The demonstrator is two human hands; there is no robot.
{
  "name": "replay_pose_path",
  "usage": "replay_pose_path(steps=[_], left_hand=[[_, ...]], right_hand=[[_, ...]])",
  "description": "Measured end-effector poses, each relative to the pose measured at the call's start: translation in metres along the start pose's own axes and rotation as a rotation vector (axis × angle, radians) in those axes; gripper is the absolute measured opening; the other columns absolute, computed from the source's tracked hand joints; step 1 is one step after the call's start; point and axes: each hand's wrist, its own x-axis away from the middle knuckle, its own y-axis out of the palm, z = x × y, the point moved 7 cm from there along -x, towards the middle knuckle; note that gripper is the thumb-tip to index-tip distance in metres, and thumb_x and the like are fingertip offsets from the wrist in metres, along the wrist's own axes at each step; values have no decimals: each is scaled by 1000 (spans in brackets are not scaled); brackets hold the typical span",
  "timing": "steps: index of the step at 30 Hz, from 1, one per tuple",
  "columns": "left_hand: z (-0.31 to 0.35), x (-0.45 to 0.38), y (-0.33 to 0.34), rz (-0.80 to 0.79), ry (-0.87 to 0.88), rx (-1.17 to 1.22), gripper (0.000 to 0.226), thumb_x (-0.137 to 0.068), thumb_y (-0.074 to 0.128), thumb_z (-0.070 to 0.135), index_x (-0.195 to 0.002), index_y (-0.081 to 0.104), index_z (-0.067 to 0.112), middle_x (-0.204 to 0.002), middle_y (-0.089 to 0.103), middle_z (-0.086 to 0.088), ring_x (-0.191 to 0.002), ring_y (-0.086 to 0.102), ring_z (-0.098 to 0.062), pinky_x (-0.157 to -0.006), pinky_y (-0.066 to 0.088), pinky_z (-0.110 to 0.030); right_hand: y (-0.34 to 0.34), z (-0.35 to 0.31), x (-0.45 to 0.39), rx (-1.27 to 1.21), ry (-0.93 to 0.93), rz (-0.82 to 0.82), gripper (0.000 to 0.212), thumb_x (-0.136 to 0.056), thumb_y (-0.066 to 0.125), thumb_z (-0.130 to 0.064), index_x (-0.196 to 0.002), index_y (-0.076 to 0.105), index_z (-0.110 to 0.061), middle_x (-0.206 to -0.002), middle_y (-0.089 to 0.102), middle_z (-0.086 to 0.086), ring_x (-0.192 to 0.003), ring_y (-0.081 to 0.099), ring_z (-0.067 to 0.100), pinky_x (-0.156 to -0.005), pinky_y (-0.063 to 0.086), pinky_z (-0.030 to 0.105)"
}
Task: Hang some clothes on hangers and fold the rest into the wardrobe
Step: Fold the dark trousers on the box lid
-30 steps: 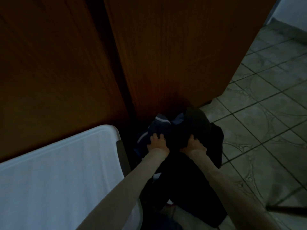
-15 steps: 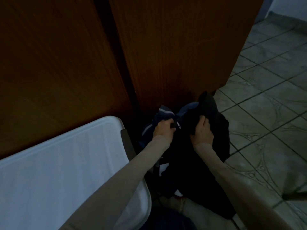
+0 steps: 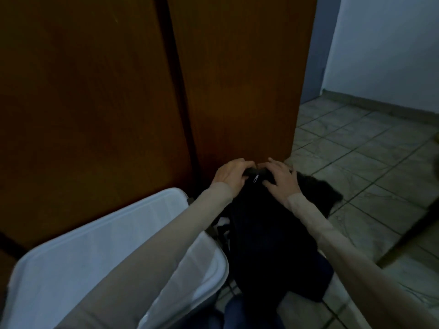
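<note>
A dark, nearly black garment (image 3: 266,233) with a small silver zipper pull (image 3: 255,178) hangs from both my hands in front of the wooden wardrobe door (image 3: 240,91). My left hand (image 3: 231,175) grips its top edge left of the zipper. My right hand (image 3: 281,180) holds the same edge on the right, fingers spread over the cloth. The garment's lower part drapes over a pile of clothes below, mostly hidden. The light is dim.
A white plastic chair seat (image 3: 95,252) stands at the lower left, under my left arm. A second brown wardrobe panel (image 3: 83,103) fills the left. Tiled floor (image 3: 368,174) spreads to the right, with a pale wall (image 3: 392,55) behind. A dark bar (image 3: 411,236) crosses the right edge.
Both hands have risen with the dark garment, lifting it off the pile toward the wardrobe door. The striped blue cloth seen earlier is now hidden behind it.
</note>
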Motion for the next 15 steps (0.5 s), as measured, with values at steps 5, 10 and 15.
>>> replay_pose_path(steps=[5, 10, 15], left_hand=[[1, 23, -70, 147, 17, 75, 22, -87, 60, 11, -105, 59, 24, -106, 58, -6, -99, 56, -26, -84, 46, -38], [-27, 57, -111, 432, -179, 276, 54, -78, 74, 28, -123, 46, 21, -113, 53, 1, -111, 48, -19, -90, 42, -33], [-54, 81, -96, 350, -442, 819, 90, -70, 82, 23, -140, 25, 17, -132, 50, -9, -119, 50, -25, -98, 41, -34]], right_hand=[[-21, -64, -4, -140, -111, -57, 30, -89, 60, -36, -112, 60, -16, -98, 65, 6, -95, 59, 22, -80, 33, 27], [-57, -120, -6, -94, -199, 135, 19, -93, 55, -25, -106, 62, -13, -94, 66, 9, -87, 61, 26, -66, 37, 27], [-94, -151, 1, -163, -201, 312, 17, -95, 49, -24, -104, 58, -13, -98, 64, 5, -89, 59, 19, -73, 42, 30]])
